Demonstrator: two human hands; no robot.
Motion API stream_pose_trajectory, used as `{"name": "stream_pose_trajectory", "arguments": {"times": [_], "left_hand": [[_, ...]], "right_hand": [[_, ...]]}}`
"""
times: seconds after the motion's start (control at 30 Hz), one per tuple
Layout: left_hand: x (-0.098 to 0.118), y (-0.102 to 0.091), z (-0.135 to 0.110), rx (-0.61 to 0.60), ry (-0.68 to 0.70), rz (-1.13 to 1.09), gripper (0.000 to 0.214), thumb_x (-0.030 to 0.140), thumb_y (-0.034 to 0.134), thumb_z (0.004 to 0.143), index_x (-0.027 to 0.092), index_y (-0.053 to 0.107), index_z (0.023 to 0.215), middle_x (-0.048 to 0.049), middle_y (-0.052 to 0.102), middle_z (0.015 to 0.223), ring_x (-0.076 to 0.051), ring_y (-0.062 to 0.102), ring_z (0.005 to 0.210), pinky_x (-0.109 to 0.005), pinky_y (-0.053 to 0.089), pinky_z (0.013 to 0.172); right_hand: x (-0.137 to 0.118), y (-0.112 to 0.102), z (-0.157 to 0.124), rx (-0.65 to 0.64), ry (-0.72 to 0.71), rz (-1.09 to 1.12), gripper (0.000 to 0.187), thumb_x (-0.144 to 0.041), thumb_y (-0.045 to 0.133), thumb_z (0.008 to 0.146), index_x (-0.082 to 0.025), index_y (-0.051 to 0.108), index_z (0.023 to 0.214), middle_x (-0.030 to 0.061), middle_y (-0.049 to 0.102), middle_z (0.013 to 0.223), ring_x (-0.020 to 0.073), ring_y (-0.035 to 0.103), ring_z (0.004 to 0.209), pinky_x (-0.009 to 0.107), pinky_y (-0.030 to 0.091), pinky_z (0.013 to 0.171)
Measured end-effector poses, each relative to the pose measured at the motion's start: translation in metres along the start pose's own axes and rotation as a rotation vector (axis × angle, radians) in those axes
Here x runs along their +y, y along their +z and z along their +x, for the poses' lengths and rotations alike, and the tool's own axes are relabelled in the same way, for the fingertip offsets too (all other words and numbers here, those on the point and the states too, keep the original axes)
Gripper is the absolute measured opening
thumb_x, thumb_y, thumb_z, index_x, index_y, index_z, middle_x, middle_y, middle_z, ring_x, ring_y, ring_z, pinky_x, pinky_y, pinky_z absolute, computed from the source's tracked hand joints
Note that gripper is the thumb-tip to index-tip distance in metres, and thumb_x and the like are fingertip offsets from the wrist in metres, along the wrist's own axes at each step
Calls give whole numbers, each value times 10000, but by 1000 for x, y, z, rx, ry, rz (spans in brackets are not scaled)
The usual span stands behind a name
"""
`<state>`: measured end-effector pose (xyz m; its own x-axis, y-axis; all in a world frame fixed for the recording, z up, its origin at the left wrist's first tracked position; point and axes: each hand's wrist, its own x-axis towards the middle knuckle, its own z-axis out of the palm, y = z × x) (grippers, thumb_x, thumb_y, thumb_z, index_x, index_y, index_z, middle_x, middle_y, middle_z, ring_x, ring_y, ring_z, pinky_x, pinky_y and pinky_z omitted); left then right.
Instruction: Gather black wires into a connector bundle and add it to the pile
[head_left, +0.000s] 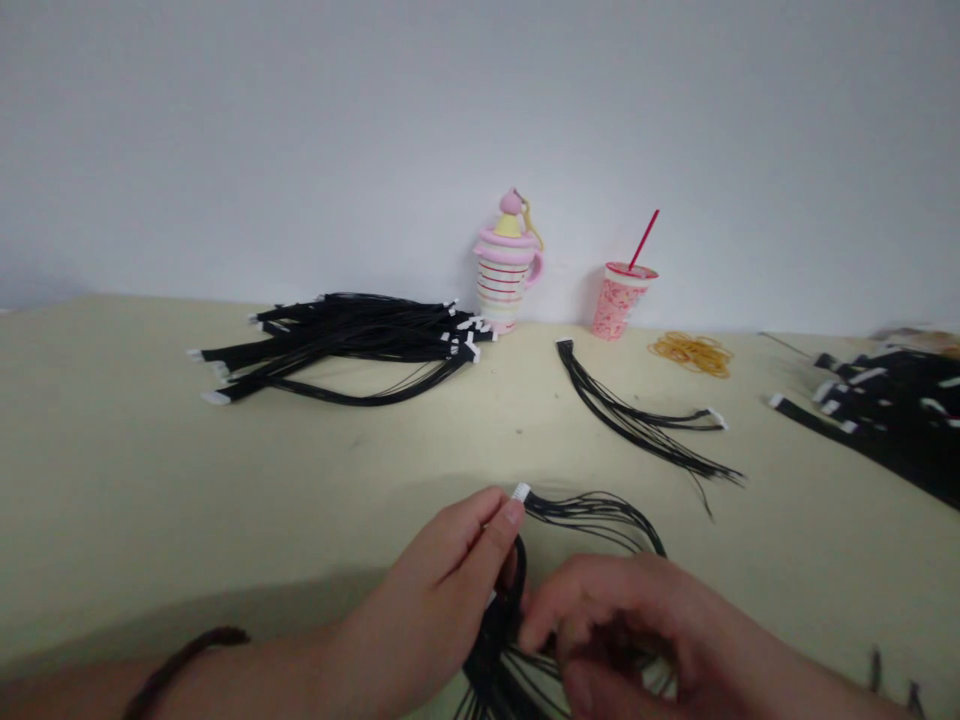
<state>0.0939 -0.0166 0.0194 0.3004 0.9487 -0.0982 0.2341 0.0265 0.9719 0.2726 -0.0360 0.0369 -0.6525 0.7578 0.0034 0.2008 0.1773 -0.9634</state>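
Between the thumb and fingers of my left hand [442, 590] is the white connector [520, 492] of a black wire harness [600, 505]. Its thin wires arc from the connector to the right and down behind my right hand [637, 620]. That hand is curled, with fingers bent over black wires; what its fingertips grip is hidden. Below and between both hands hangs a thick bunch of black wires [499, 650], running off the bottom edge.
A pile of black harnesses [337, 335] lies at back left, a single harness [630, 415] right of centre, and another heap [900, 400] at far right. By the wall stand a pink-striped cup [502, 280] and a pink straw cup [619, 300], beside yellow rubber bands [691, 354].
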Motion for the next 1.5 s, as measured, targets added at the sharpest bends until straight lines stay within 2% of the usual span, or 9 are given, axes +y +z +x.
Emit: {"name": "stream_pose_trajectory", "arguments": {"times": [0.1, 0.17, 0.4, 0.63, 0.77, 0.87, 1.0, 1.2, 1.5], "left_hand": [[1, -1, 0, -65, -19, -7, 386, 399, 303, 937, 193, 506, 682, 38, 528, 607, -122, 486, 583, -194, 378, 557], [1, -1, 0, -68, -44, 16, 416, 408, 295, 938, 184, 516, 666, 34, 541, 599, -119, 475, 567, -197, 363, 541], [2, -1, 0, -11, -114, 0, 381, 425, 335, 923, 184, 489, 672, 34, 554, 584, -122, 490, 566, -197, 359, 540], [2, 0, 2, -19, -102, 2, 395, 427, 331, 917, 188, 487, 644, 29, 552, 578, -131, 486, 557, -204, 358, 533], [4, 0, 1, -5, -70, 28, 408, 385, 328, 924, 181, 516, 625, 35, 548, 548, -122, 467, 529, -197, 346, 522], [6, -1, 0, -5, -58, 34, 440, 373, 320, 927, 180, 538, 597, 32, 544, 544, -124, 472, 534, -195, 354, 535], [8, -2, 0, -5, -27, 7, 444, 330, 309, 930, 188, 530, 573, 33, 547, 553, -128, 487, 550, -195, 370, 573], [4, -2, 0, 0, -31, 13, 426, 347, 321, 930, 193, 521, 586, 44, 529, 551, -124, 481, 557, -190, 377, 594], [-3, -1, -2, -38, -72, -9, 384, 392, 336, 917, 199, 514, 636, 49, 530, 563, -126, 490, 578, -198, 390, 594]], "right_hand": [[-3, -22, -2, -87, 142, 571, 101, -228, 538, 725, -149, 590, 692, -12, 502, 546, 50, 414, 401, 130, 325, 383], [-2, -39, -1, -76, 165, 741, 141, -279, 559, 708, -156, 581, 643, -22, 452, 498, 56, 397, 372, 144, 327, 372], [9, -101, 15, 523, -146, 651, 134, -338, 615, 734, -223, 570, 684, -59, 329, 549, 40, 282, 399, 169, 365, 438], [16, -140, 18, 744, -205, 716, 106, -210, 656, 734, -227, 590, 816, -58, 448, 659, 21, 287, 422, 102, 377, 448], [16, -108, 19, 749, -57, 454, 126, -283, 642, 738, -162, 607, 750, -61, 390, 509, 40, 307, 419, 136, 347, 430], [11, -61, 13, 529, 45, 47, 268, -336, 538, 806, -146, 554, 618, -13, 467, 531, 75, 384, 464, 168, 287, 404], [8, -17, 4, 279, -49, -365, 280, -200, 426, 832, -154, 409, 556, -35, 369, 514, 79, 360, 492, 186, 277, 454], [17, -10, 12, 153, -138, -458, 230, -94, 376, 832, -156, 448, 622, -47, 398, 560, 68, 375, 526, 161, 312, 507], [24, -7, 16, 104, -63, -360, 251, -112, 380, 864, -142, 523, 660, -36, 437, 588, 73, 407, 555, 156, 335, 528]]}}
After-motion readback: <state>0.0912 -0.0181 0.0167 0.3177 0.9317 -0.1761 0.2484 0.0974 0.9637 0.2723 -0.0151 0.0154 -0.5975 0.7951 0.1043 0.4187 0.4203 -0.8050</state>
